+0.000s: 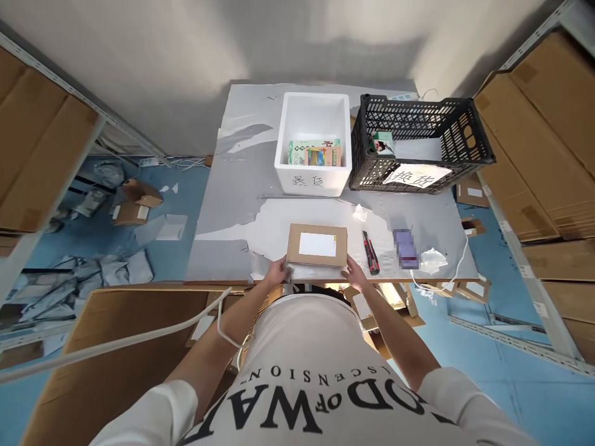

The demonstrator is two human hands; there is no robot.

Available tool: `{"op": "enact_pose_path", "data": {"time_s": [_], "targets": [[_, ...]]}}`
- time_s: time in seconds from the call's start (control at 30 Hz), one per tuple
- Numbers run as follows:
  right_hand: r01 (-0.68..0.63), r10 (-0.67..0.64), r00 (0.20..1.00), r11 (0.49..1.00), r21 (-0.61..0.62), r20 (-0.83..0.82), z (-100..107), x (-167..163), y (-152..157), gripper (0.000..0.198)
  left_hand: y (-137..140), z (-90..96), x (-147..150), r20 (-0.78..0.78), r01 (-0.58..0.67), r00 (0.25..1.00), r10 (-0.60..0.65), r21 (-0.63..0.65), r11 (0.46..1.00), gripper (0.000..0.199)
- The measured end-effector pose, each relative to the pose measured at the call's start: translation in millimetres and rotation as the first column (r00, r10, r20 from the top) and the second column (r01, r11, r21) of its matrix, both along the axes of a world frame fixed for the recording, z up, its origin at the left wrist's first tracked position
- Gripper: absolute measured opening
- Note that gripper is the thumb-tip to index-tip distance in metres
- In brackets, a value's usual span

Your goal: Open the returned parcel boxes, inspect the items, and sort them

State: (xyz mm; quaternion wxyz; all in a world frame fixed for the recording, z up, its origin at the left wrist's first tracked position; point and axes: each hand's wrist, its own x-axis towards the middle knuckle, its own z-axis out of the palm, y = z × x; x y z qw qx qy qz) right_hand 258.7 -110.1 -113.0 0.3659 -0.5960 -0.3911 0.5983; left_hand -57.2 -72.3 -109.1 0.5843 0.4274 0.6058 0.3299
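A brown cardboard box (317, 259) with a white label (317, 244) on top lies at the table's front edge. At its near left corner, the fingers of my left hand (277, 272) are closed on the side. My right hand (354, 274) grips the near right corner the same way. The undersides of both hands are hidden. Just right of the box lies a red and black utility knife (370, 253). Farther right are a purple phone-like object (406, 249), blurred out, and a crumpled piece of clear plastic (433, 261).
Behind the box stands a white foam bin (312, 181) with several colourful packages inside. Beside it is a black plastic crate (421, 162) with a paper sign. Cardboard boxes fill shelves on both sides. A large open carton (153, 322) stands at left below the table, crossed by a white cord.
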Motion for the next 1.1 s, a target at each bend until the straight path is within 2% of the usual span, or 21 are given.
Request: {"op": "enact_pose_path", "data": {"time_s": [0.1,0.2,0.27,0.33,0.43,0.6,0.73,0.83,0.9,0.97,1.1], "targets": [[0.013,-0.015,0.999,0.998,0.066,0.035,16,-10,4,0.069,5,11.2,2,-0.069,0.062,0.996,-0.060,0.037,0.997,0.050],[0.064,-0.091,0.966,0.991,0.115,0.243,42,-12,21,0.056,17,37.4,5,-0.210,0.016,0.978,0.012,0.133,0.991,0.051],[0.037,-0.090,0.904,0.990,0.134,0.418,58,-9,34,0.052,28,57.3,6,-0.412,-0.004,0.907,0.088,0.199,0.980,0.053],[-0.023,-0.034,0.841,0.995,0.099,0.539,69,-6,46,0.054,38,73.0,9,-0.571,0.041,0.816,0.091,0.215,0.976,0.056],[-0.068,0.045,0.817,0.997,0.019,0.575,74,-5,54,0.053,46,83.2,12,-0.637,0.131,0.771,0.018,0.186,0.974,0.058],[-0.018,0.029,0.873,0.999,-0.027,0.486,67,-7,52,0.047,42,79.4,13,-0.602,0.129,0.798,0.000,0.171,0.977,0.057],[0.070,-0.050,0.941,0.996,-0.046,0.335,57,-7,46,0.047,38,71.5,8,-0.576,0.114,0.818,-0.005,0.154,0.981,0.055],[0.134,-0.120,0.957,0.991,-0.032,0.265,44,0,36,0.050,32,59.6,1,-0.451,0.056,0.892,0.023,0.162,0.985,0.047],[0.134,-0.131,0.955,0.991,0.006,0.267,34,6,27,0.048,27,49.4,-3,-0.305,0.030,0.952,0.019,0.157,0.987,0.041],[0.103,-0.111,0.953,0.994,0.043,0.281,24,9,20,0.053,23,39.5,-5,-0.217,0.058,0.976,-0.031,0.118,0.991,0.045],[0.064,-0.068,0.971,0.998,0.028,0.227,16,0,19,0.058,21,27.0,1,-0.223,0.121,0.970,-0.101,0.080,0.989,0.047]]}}
